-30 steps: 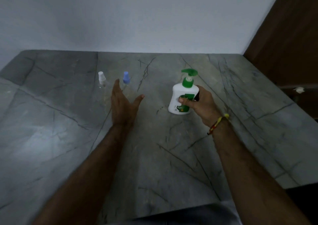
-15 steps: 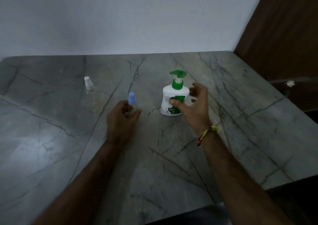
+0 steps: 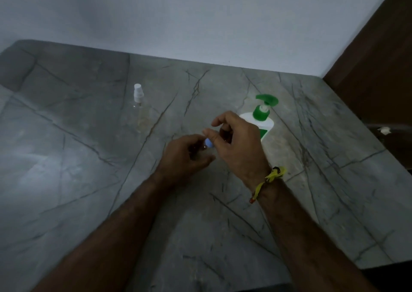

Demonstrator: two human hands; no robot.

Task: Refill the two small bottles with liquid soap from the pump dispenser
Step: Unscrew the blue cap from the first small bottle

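Observation:
My left hand (image 3: 186, 155) grips a small clear bottle whose blue cap (image 3: 209, 143) peeks out between both hands over the middle of the counter. The thumb and fingers of my right hand (image 3: 236, 144) pinch that blue cap; most of the bottle is hidden. A second small clear bottle with a white cap (image 3: 138, 104) stands upright to the far left. Just behind my right hand stands the white pump dispenser with a green pump head (image 3: 263, 113), free of both hands.
The grey marble counter (image 3: 89, 180) runs to a white wall behind. A dark brown wooden panel (image 3: 374, 53) rises at the right, with a small white scrap (image 3: 384, 130) below it. The counter's front edge lies close at the bottom right.
My left hand picked up the blue-capped bottle and drew it toward me. My right hand let go of the pump dispenser and came over to the blue cap.

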